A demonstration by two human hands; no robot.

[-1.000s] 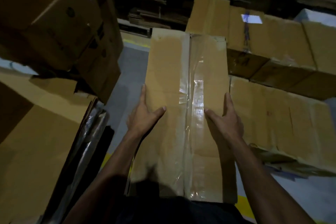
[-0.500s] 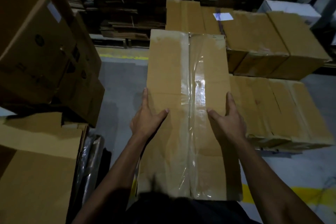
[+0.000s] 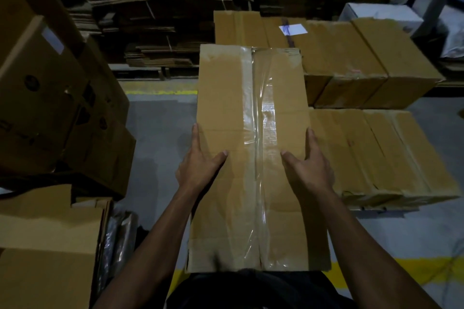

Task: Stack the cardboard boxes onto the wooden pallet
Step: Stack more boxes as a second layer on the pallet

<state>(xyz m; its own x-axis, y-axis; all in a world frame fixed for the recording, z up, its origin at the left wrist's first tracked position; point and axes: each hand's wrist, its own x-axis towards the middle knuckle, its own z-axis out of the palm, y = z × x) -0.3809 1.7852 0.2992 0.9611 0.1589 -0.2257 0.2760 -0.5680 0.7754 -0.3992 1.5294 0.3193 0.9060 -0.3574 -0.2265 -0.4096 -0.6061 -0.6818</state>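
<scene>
While we carry the taped cardboard box (image 3: 253, 158), the stacked boxes (image 3: 351, 98) have come closer, so we can set it down soon. Our left hand (image 3: 198, 168) and right hand (image 3: 310, 170) grip its sides, thumbs on top.

Grey floor (image 3: 155, 138): yellow lines (image 3: 160, 88), stacked boxes (image 3: 376, 153)
</scene>
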